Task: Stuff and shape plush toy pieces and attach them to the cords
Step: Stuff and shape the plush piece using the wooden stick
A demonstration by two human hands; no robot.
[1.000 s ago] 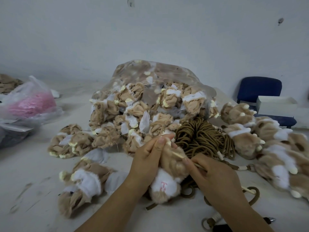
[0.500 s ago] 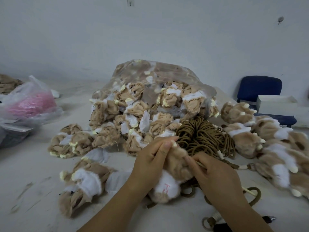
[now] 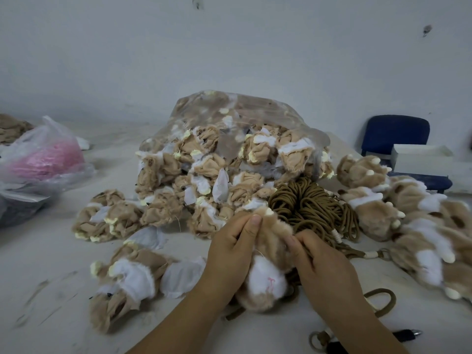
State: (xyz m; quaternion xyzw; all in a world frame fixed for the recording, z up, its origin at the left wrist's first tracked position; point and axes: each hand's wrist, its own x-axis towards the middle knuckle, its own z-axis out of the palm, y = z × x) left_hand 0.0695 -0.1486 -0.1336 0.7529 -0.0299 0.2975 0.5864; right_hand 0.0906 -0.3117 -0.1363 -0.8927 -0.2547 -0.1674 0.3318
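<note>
Plush piece (image 3: 268, 279), near centre of table (image 3: 51, 264): left hand (image 3: 229, 251) pinches its far tip, right hand (image 3: 324, 267) pinches its right flank. Probably light, soft and compressible, so grip at the seams; cords (image 3: 306, 200) lie just beyond

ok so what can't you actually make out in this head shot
All in the head view:
1. Whether the plush piece is attached to anything yet: the left hand and right hand gripping it cover the spot.
2. The dark tool at the bottom edge: cut off by the frame and crossed by the right forearm.
3. The pink mark on the piece's white patch: too small to read.
</note>
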